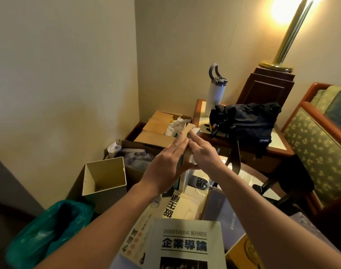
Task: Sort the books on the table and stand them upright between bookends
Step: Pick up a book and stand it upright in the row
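Note:
A few upright books stand at the far side of the glass table, squeezed between my two hands. My left hand lies flat against their left side with straight fingers. My right hand presses their right side, fingers also straight. A black bookend stands just right of my right wrist. More books lie flat nearer to me: a grey one titled Understanding Business, one with large black characters, one with orange dots, a blue-grey one and a yellow one.
Beyond the table an open cardboard box sits by the wall, with a small beige box and a green bin bag to the left. A black bag and white bottle rest on a side table; an armchair stands right.

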`<state>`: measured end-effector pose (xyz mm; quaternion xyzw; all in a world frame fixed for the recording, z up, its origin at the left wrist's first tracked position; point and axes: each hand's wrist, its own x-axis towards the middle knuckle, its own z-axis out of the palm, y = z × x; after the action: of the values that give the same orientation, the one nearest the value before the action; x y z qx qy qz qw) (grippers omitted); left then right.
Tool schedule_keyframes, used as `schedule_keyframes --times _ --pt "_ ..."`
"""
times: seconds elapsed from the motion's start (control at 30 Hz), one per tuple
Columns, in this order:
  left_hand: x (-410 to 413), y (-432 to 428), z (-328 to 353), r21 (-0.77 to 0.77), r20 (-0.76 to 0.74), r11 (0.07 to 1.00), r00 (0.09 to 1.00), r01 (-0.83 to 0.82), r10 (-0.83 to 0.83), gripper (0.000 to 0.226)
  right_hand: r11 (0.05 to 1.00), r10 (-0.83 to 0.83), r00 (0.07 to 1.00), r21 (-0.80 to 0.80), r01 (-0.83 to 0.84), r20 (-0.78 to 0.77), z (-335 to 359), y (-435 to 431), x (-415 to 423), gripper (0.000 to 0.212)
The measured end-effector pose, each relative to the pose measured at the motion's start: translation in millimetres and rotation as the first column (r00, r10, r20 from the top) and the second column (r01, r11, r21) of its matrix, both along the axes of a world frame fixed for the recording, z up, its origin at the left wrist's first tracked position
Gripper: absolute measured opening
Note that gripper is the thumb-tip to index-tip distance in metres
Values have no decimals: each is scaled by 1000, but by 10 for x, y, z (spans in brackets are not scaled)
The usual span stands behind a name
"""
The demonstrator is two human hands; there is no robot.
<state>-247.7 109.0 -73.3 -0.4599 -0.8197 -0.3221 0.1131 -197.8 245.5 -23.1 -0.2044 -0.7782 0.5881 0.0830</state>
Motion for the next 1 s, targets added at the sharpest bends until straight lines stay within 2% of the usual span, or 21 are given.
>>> schedule_keyframes --times 0.1,0.23,0.47,0.8,1.0 --pt "58 17 4 -59 -141 997 989 -49 40 71 999 22 1000 30 -21 -6 -64 30 95 69" --pt "164 16 114 -163 -179 982 982 -96 66 62 995 -15 999 95 18 -35 25 26 357 54" --pt "509 -34 253 -255 -174 961 983 -107 63 63 988 -32 999 153 38 -45 141 -6 732 53" --pt "1134 -154 191 -234 -92 970 995 -69 49 60 962 -57 998 268 60 -20 171 -107 1563 55" --pt "1625 -160 35 -294 39 955 999 -22 35 64 934 -87 994 353 58 69 -82 -38 2218 58"
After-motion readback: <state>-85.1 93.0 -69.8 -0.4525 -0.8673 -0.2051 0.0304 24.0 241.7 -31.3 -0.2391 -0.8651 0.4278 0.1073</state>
